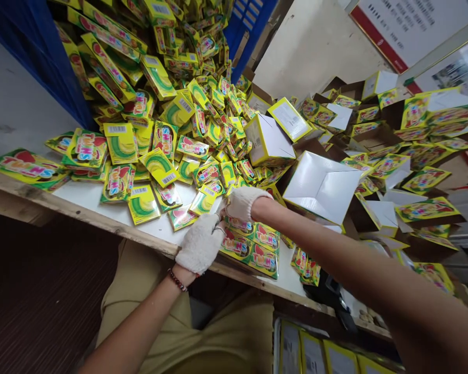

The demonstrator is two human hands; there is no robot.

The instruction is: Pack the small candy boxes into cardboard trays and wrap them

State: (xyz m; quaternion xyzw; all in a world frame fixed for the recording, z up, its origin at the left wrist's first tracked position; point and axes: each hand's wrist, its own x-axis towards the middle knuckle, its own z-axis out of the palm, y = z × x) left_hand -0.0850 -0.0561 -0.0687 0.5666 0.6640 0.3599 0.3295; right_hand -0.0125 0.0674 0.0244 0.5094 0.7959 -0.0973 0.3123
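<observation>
My left hand (203, 243), in a white fingerless glove, is at the left edge of a neat block of small yellow-green "TWINS" boxes (264, 257) near the table's front edge. Its fingers are bent and pressed together. My right hand (242, 204), gloved the same way, curls over the far left corner of that block, its fingertips close to those of my left. Whatever lies between the fingers of either hand is hidden. Just left of them lie a loose small box (203, 200) showing its barcode and another box (181, 217) partly under it.
A heap of small boxes (171, 104) spills from a blue crate (249, 26). White-bottomed cartons (322, 184) and open display cartons crowd the right. A flat carton piece (25, 169) lies left. Below the wooden table edge (113, 221), more cartons (314, 353) stand in a container.
</observation>
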